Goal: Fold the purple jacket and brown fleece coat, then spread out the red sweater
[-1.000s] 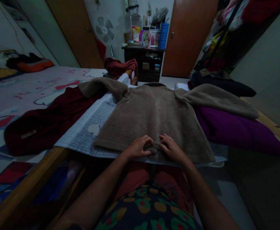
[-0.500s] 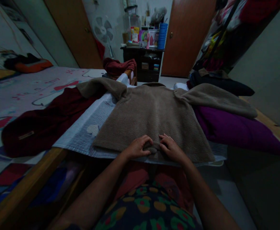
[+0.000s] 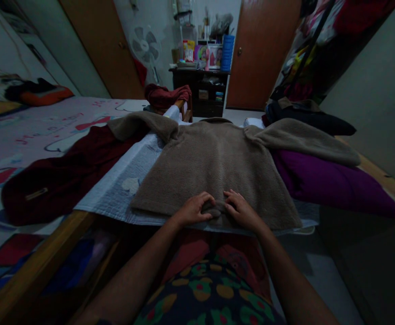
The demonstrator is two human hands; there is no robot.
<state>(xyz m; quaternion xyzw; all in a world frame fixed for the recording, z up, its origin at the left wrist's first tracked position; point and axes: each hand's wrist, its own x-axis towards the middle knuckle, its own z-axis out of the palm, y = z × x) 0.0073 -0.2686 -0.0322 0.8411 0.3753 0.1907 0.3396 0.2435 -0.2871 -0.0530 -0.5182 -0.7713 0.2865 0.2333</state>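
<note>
A brown fleece coat (image 3: 214, 162) lies spread out, sleeves stretched to both sides, on a light blue quilted cloth (image 3: 112, 189). At the middle of its lower hem, my left hand (image 3: 197, 208) has its thumb and fingers curled around a small bunched fold. Just to the right, my right hand (image 3: 240, 210) rests on the same hem, its fingers bent on the fabric. The two hands are close but apart. One sleeve lies over a dark red garment (image 3: 65, 167) at the left, the other over a folded purple cloth (image 3: 326, 180).
A patterned bed sheet (image 3: 48, 122) spreads at the left beside a wooden rail (image 3: 41, 262). Dark folded clothes (image 3: 315, 118) lie at the back right. Behind stand a fan (image 3: 145, 44) and a dark cabinet (image 3: 199, 97).
The view has shifted very slightly. Both hands stay at the coat's hem, and the coat lies as before.
</note>
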